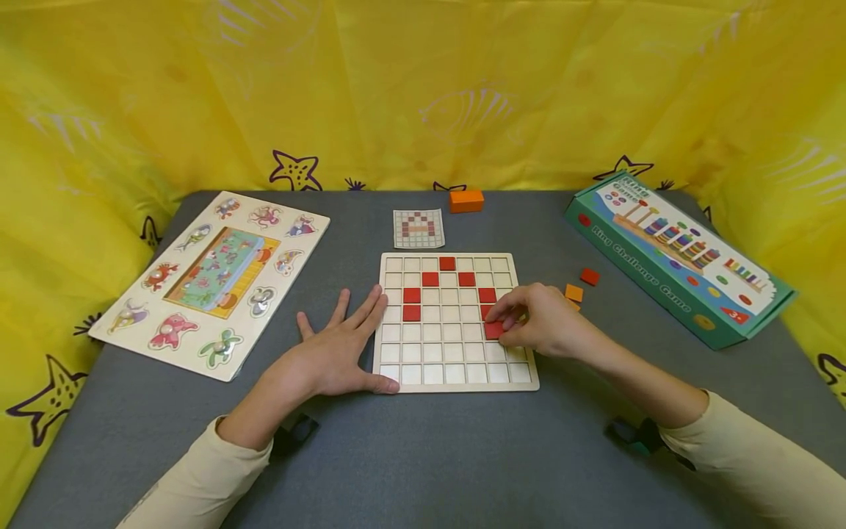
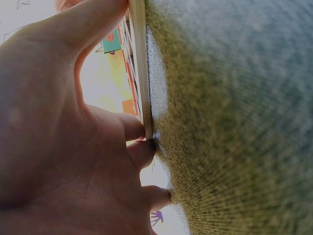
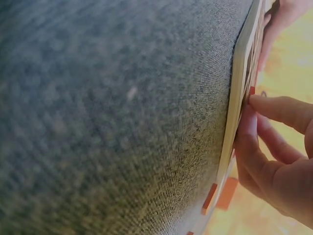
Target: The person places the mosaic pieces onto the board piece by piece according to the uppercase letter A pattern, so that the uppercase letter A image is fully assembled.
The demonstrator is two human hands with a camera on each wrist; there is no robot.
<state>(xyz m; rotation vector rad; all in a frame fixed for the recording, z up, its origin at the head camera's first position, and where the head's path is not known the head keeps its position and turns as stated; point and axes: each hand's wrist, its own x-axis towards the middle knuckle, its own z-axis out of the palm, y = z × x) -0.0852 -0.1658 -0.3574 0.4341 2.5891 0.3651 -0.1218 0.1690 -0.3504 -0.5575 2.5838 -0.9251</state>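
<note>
A pale wooden grid board (image 1: 453, 313) lies flat, with several red square tiles set in its cells in two slanting lines that meet at the top. My right hand (image 1: 545, 323) is over the board's right side, thumb and fingertips pinching a red tile (image 1: 493, 330) at the lower end of the right line. In the right wrist view the thumb tip touches the edge of that red tile (image 3: 252, 91). My left hand (image 1: 340, 353) is spread out at the board's left edge, thumb on the lower left corner and fingertips along the side.
A pattern card (image 1: 419, 228) and an orange block (image 1: 466, 201) lie behind the board. Loose orange (image 1: 573, 293) and red tiles (image 1: 590, 277) are beyond my right hand. A sea-animal puzzle (image 1: 185, 349) lies left, a green game box (image 1: 648, 286) right. Yellow cloth surrounds the table.
</note>
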